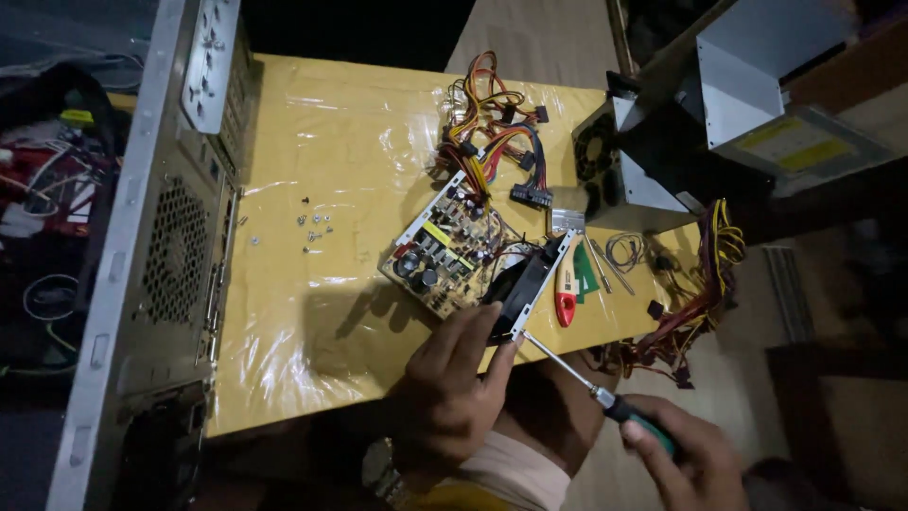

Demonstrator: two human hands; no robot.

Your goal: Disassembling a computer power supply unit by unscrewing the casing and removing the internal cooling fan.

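Note:
A bare power-supply circuit board [443, 254] lies on a yellow plastic-covered table [322, 180], with a bundle of red, yellow and black cables [492, 132] running from its far end. A black fan in a metal plate [530, 284] stands against the board's right edge. My left hand [445, 388] grips the near end of that fan plate. My right hand [686, 459] holds a green-and-black handled screwdriver [605, 402], whose tip touches the plate's lower corner.
A grey computer case [156, 246] stands at the left. Several loose screws [312, 225] lie on the table's middle. A metal power-supply housing [624, 170] sits at the far right, with a red-handled tool [566, 293], small tools and more cables [705, 274] beside it.

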